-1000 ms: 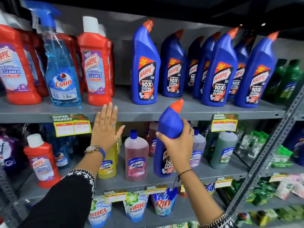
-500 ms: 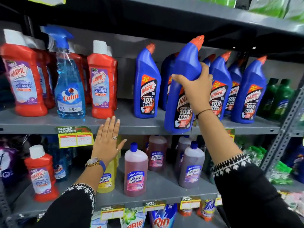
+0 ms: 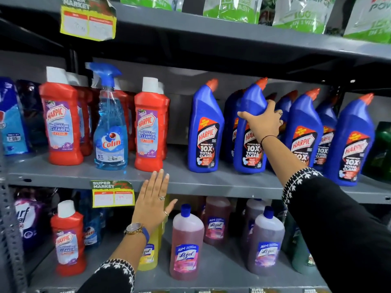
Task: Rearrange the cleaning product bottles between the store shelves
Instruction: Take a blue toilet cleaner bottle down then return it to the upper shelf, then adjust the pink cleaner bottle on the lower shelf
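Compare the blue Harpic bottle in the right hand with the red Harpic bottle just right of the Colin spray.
The blue Harpic bottle has an angled neck with an orange cap; the red Harpic bottle has a straight neck and a white cap. The blue one's label reads 10X Total Clean, the red one's Bathroom Cleaner. The right hand grips the blue one; nothing touches the red one. Both stand upright on the middle shelf.

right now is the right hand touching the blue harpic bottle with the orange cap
Touching. The head view shows the right hand wrapped around the neck of the blue Harpic bottle with the orange cap, thumb pressed on its front.
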